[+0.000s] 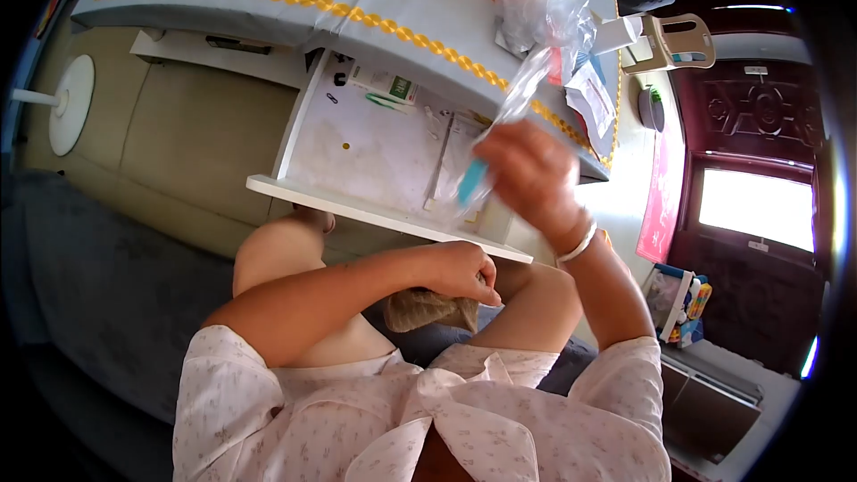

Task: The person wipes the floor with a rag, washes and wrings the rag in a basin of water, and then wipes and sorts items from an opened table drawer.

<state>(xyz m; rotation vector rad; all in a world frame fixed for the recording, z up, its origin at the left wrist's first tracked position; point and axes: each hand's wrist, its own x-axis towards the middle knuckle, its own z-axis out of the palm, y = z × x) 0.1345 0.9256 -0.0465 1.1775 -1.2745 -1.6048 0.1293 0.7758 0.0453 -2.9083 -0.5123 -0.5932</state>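
Observation:
My left hand [464, 271] is closed around a brown cloth [428, 309] above my lap, between my knees. My right hand [533, 174], smeared by motion, is raised over the right end of an open white drawer [366, 156]. Its fingers are closed on a crinkled clear plastic wrapper [525, 89], which stretches up toward the tabletop. Beneath those fingers shows a small light-blue piece [471, 180]; I cannot make out what it is. In the drawer lie a white-and-green box [382, 80], a green item [388, 103] and a small gold disc [346, 145].
A grey tablecloth [295, 0] with gold trim covers the table above the drawer. A clear plastic bag [544, 11] and papers [592, 98] sit at its right end. A beige chair [683, 42] and a dark red door [754, 214] are to the right.

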